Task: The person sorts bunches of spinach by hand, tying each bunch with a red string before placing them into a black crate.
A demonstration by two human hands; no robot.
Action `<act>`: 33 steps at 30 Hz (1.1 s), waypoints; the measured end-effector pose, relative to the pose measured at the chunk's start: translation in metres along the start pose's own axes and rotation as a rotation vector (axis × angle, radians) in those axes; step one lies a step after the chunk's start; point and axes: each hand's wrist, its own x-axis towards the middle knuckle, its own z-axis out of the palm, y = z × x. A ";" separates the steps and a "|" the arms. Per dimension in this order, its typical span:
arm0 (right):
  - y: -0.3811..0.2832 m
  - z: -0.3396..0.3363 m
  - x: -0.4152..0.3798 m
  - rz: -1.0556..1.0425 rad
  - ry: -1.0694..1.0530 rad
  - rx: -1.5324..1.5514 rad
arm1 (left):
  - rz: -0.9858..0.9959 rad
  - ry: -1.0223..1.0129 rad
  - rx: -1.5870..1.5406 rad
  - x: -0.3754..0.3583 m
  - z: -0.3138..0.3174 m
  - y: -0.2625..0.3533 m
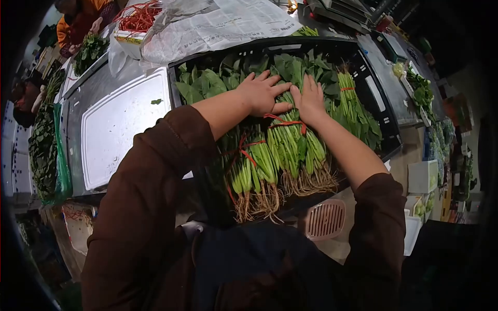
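Note:
Bundles of spinach (296, 147) with pale roots lie in a black plastic crate (391, 136), roots toward me. Red ties (282, 123) bind the stems. My left hand (262, 94) lies spread, palm down, on the leaves at the middle of the crate. Close beside it, my right hand (309, 101) rests on the same leaves with its fingers stretched out. Neither hand grips anything. Another tied spinach bundle (254, 168) is to the left, and one more (348, 89) stands along the crate's right side. Leaves under my palms are hidden.
Left of the crate is a white foam lid (122, 132). Newspaper (223, 28) and a heap of red ties (136, 18) lie behind it. A pink slatted basket (326, 220) is below the crate. Another person (78, 26) stands at the far left, near more greens (89, 53).

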 end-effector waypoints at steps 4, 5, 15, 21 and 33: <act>0.010 0.008 0.008 -0.044 -0.004 -0.023 | -0.007 -0.017 -0.066 0.002 0.004 -0.004; 0.014 0.011 0.009 -0.054 -0.003 -0.037 | -0.012 -0.002 -0.080 0.000 0.003 -0.004; 0.000 -0.026 0.012 -0.042 -0.070 -0.112 | 0.024 -0.013 -0.242 -0.007 -0.024 -0.008; 0.001 -0.031 0.013 -0.024 -0.116 -0.103 | 0.141 0.395 -0.285 -0.079 -0.025 -0.009; -0.153 -0.095 0.019 0.060 0.049 -0.747 | -0.547 0.589 -0.106 -0.482 0.086 -0.162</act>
